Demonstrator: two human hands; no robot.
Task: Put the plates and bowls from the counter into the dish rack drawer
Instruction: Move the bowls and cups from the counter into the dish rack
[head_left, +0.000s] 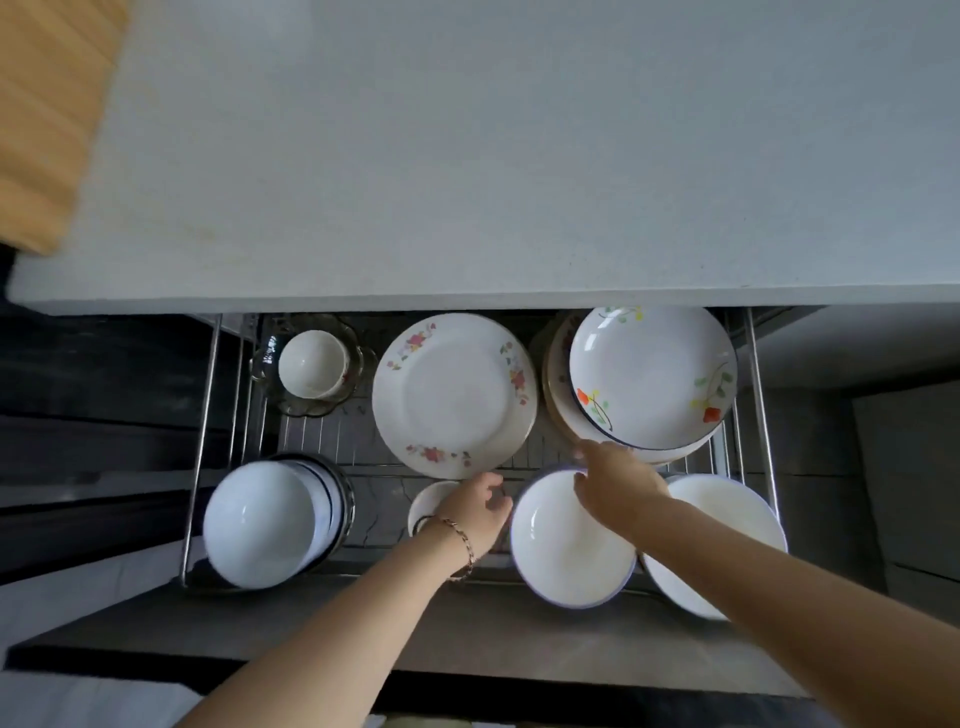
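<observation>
Head view: left hand (478, 512) spread, empty; right hand (615, 483) spread over blue-rimmed bowl (569, 551).

Pink-flowered white plate (454, 395); blue-rimmed white bowl (569, 540).

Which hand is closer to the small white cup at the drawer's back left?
Left. The left hand lies below and right of the cup; the right hand is farther right.

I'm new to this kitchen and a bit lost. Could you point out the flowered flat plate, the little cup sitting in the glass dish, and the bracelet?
flowered flat plate (454, 395): head view, its plain white centre.
little cup (313, 364): head view, its white inside.
bracelet (460, 535): head view, the band across the left wrist.
</observation>
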